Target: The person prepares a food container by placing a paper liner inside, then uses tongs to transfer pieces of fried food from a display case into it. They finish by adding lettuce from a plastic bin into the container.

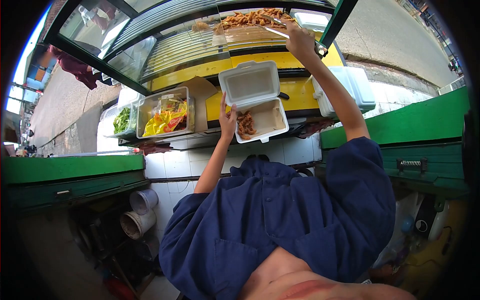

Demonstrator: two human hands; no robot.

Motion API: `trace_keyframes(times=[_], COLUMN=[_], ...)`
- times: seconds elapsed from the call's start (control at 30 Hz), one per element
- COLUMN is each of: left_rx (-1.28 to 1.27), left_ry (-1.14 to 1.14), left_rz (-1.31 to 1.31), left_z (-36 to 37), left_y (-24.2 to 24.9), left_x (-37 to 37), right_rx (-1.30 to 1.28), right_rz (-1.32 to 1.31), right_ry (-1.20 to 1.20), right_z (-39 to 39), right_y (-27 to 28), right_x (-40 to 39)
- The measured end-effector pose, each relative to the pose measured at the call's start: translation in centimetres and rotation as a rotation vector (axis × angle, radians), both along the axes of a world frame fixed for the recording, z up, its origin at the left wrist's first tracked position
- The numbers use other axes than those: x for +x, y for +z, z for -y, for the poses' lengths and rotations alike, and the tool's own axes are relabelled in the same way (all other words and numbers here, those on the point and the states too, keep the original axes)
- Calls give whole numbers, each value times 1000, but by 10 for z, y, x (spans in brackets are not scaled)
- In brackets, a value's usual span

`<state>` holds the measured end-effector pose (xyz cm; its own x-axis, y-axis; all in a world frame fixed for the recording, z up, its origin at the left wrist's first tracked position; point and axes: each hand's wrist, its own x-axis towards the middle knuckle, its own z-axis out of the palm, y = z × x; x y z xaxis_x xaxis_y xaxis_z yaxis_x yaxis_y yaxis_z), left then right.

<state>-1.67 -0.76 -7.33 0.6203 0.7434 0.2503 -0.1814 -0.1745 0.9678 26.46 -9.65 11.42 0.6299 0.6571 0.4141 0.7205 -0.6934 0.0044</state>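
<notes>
A white foam takeaway box (262, 136) stands open on the yellow counter, its lid tipped back. My left hand (228, 119) grips its left edge near the hinge, with the index finger pointing up along the lid. Inside, on brown paper (270, 115), lies a small pile of brown fried pieces (246, 126) at the left side. My right hand (301, 45) is stretched forward into the glass display case, closed around metal tongs (272, 31). The tong tips reach over a heap of fried pieces (252, 19) on the case's shelf.
Left of the box, a clear tub (165, 115) holds yellow packets, and a smaller container holds green leaves (122, 121). Stacked foam boxes (345, 90) stand at the right. The case's green frame post (340, 22) rises close beside my right hand. Green ledges (75, 169) flank me.
</notes>
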Motion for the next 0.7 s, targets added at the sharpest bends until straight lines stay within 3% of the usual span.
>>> trace_keyframes(times=[0.13, 0.3, 0.7], left_rx=[8, -114, -97], left_ry=[5, -47, -38], left_rz=[4, -68, -26], left_z=[-1, 0, -1], left_y=[-5, -1, 0], left_x=[-1, -6, -2], right_rx=[-90, -96, 23], right_rz=[-169, -131, -23], right_ry=[-122, -157, -37], right_z=[-39, -61, -22], right_y=[-11, -27, -31], right_x=[28, 44, 42])
